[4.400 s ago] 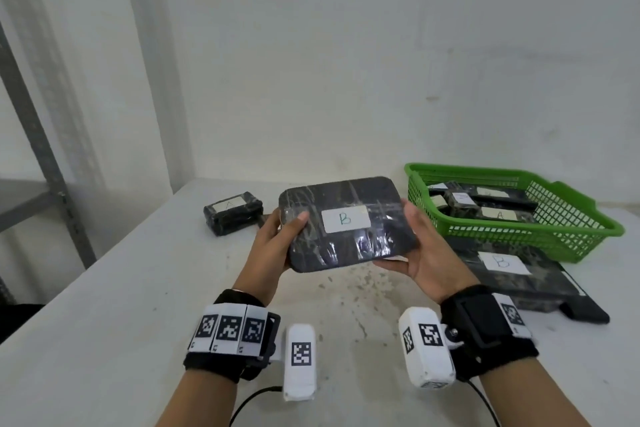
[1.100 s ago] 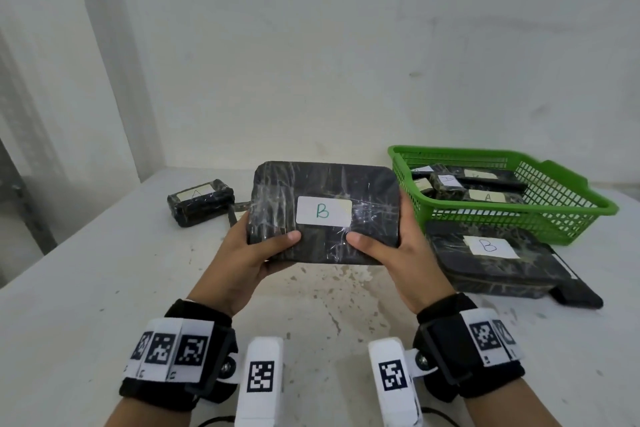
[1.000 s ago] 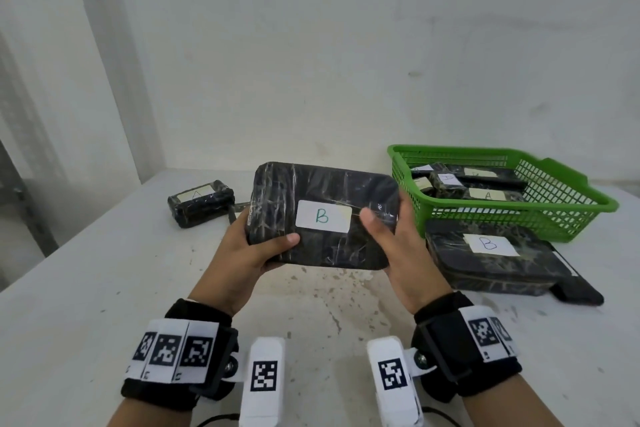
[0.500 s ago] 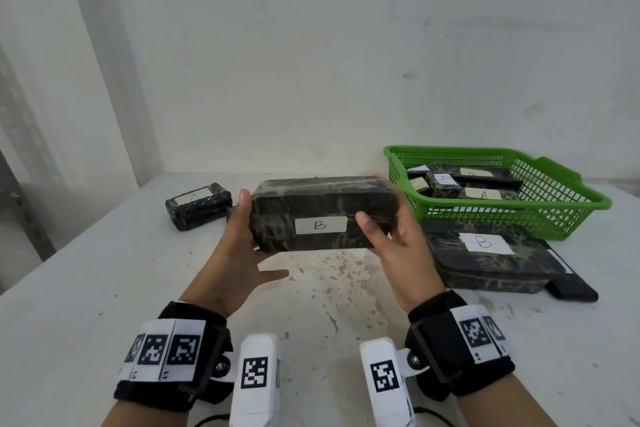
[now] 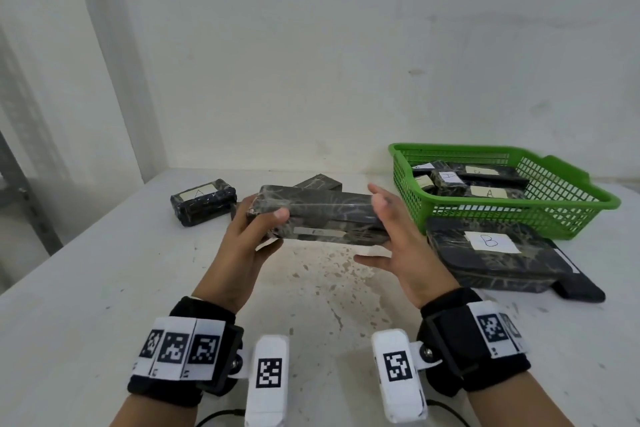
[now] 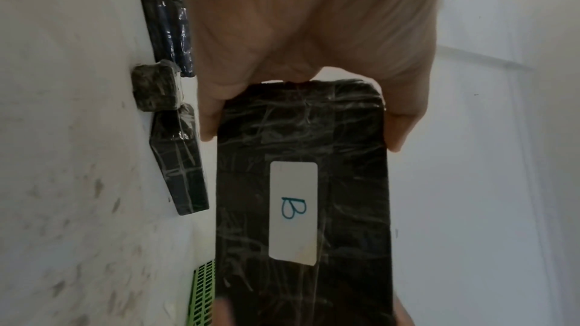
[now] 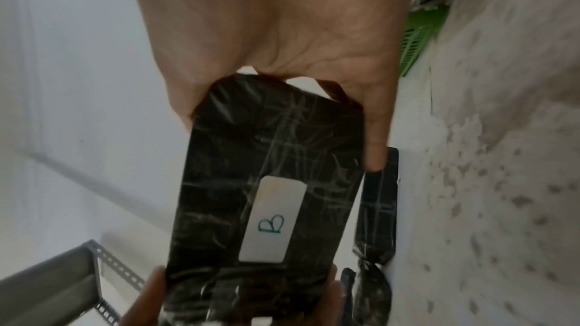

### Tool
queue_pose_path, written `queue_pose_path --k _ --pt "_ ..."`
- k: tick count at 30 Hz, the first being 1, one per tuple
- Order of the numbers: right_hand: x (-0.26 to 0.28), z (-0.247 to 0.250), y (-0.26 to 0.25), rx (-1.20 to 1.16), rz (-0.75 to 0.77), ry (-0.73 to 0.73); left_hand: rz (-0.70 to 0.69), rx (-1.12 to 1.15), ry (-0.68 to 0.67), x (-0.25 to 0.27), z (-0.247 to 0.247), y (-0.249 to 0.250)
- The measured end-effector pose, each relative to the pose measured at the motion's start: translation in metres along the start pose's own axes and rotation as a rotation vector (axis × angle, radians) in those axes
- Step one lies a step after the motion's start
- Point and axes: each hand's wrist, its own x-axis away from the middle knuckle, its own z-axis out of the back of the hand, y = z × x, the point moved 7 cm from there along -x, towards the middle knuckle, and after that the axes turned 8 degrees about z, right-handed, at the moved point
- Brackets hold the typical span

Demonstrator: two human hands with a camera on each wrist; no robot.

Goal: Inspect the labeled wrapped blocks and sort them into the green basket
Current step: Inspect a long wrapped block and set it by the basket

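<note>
A flat black wrapped block [image 5: 322,211] with a white "B" label is held above the table between both hands. It lies nearly flat in the head view, with the label on its near, downward side. My left hand [image 5: 252,236] grips its left end, thumb on top. My right hand [image 5: 391,236] holds the right end between thumb and fingers. Both wrist views show the block [image 6: 301,182] [image 7: 270,182] and its "B" label plainly. The green basket [image 5: 485,215] stands at the right rear with several labeled blocks [image 5: 467,184] inside.
A second large "B" block [image 5: 491,256] lies in front of the basket on a flat black piece [image 5: 578,291]. A small "A" block [image 5: 202,201] sits at the left rear, and another dark block [image 5: 318,182] lies behind my hands. White walls stand behind and to the left.
The block has tipped from standing with its label facing me to lying nearly flat, label turned downward. My right hand shifted round to its right end.
</note>
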Motion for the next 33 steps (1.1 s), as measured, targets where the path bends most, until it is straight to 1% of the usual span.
queue_pose_path --k 2,3,6,8,10,12,14,18,21,24,28,31,33 --pt "-0.002 0.002 -0.001 -0.049 0.033 0.052 -0.004 -0.004 -0.018 0.001 -0.001 0.001" --pt "-0.002 0.003 -0.003 -0.065 0.057 0.076 0.003 -0.004 -0.048 0.001 -0.002 0.001" --pt "-0.001 0.006 -0.009 -0.021 0.132 0.103 0.007 -0.082 -0.122 0.004 -0.009 0.002" --pt "-0.001 0.007 -0.009 0.002 0.154 0.096 -0.03 -0.121 -0.085 0.003 -0.008 0.005" --pt "-0.001 0.005 -0.006 -0.008 0.138 0.055 -0.066 -0.094 -0.055 0.001 -0.005 0.006" --pt "0.0 0.0 -0.002 -0.019 0.118 0.016 -0.082 -0.047 -0.058 0.001 -0.002 0.008" --pt "-0.001 -0.003 -0.003 -0.02 0.124 0.026 -0.092 -0.044 -0.066 0.001 -0.001 0.009" --pt "-0.003 0.002 -0.01 -0.051 0.174 0.074 -0.053 -0.068 -0.094 0.002 -0.003 0.005" --pt "-0.003 0.006 -0.009 -0.063 0.196 0.039 -0.045 -0.063 -0.072 0.0 -0.001 0.006" --pt "-0.003 0.006 -0.004 -0.067 0.176 0.023 -0.053 -0.072 -0.05 -0.003 0.0 0.005" --pt "-0.004 0.006 -0.007 -0.066 0.19 0.082 -0.037 -0.1 -0.081 0.0 -0.005 0.002" --pt "-0.003 0.004 -0.007 -0.072 0.177 0.079 -0.03 -0.111 -0.04 0.0 -0.005 -0.001" --pt "-0.001 0.002 -0.007 -0.053 0.15 0.052 -0.032 -0.092 -0.008 -0.002 -0.002 -0.001"
